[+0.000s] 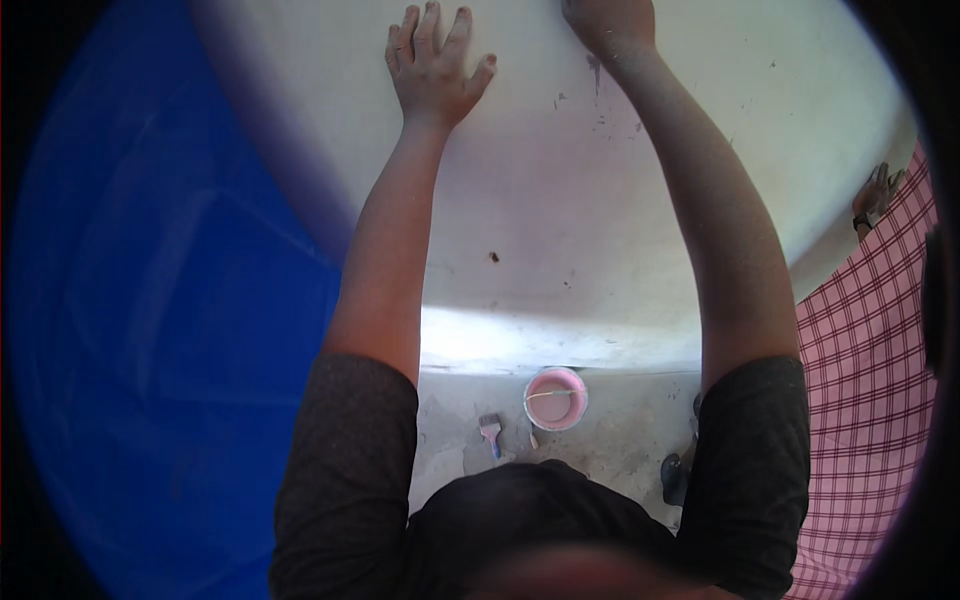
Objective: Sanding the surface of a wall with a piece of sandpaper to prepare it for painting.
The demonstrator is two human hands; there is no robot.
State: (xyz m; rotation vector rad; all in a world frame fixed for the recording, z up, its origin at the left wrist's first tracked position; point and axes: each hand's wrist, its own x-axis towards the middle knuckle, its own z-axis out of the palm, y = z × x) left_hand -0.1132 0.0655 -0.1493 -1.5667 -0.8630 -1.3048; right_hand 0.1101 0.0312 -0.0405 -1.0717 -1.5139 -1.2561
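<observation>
My left hand (pixel 433 71) lies against a pale, whitish wall (pixel 525 187), its fingers spread and nothing in them. Higher up and to the right, my right hand (pixel 611 30) is bent at the wrist close to the same wall. The top of the picture cuts off its fingers, so whatever they may hold is hidden. Dark scuffs (pixel 595 71) mark the wall just below that wrist. Farther down the wall is a small brown-edged hole (pixel 493 257).
On the concrete floor (pixel 615 450) stand a pink-lined bucket (pixel 556 400), a flat paintbrush (pixel 490 433) and a small wooden-handled tool (pixel 533 438). A blue surface (pixel 187 300) fills the left. At right is another person in a checked garment (pixel 862 360), one hand (pixel 876 196) near the wall.
</observation>
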